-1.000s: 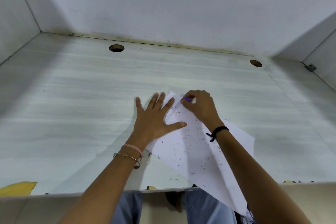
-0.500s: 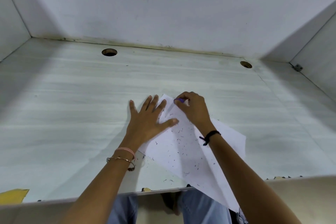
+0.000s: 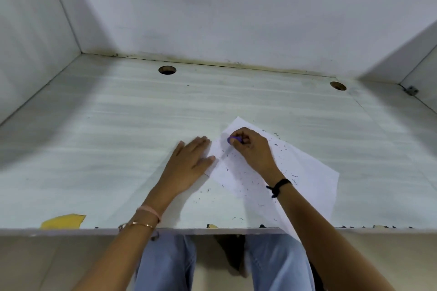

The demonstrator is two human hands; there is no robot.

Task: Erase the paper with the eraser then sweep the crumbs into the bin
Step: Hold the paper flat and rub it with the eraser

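A white sheet of paper [image 3: 305, 172] lies skewed on the pale desk [image 3: 106, 144], one corner hanging over the front edge. Dark eraser crumbs [image 3: 281, 149] are scattered over the sheet and on the desk beside it. My right hand [image 3: 253, 149] pinches a small purple eraser [image 3: 230, 140] against the paper near its far corner. My left hand [image 3: 189, 165] lies flat with straight fingers on the desk, its fingertips and thumb at the paper's left edge. No bin is in view.
Two round cable holes [image 3: 167, 70] [image 3: 338, 86] sit near the back wall. White partition walls close the desk on the left, back and right. A yellow scrap [image 3: 62, 221] lies at the front left edge. My knees in blue jeans show under the desk.
My left hand has slid left, off most of the paper, with its fingers drawn closer together. The right hand has kept rubbing with the eraser near the far corner. The camera has shifted.
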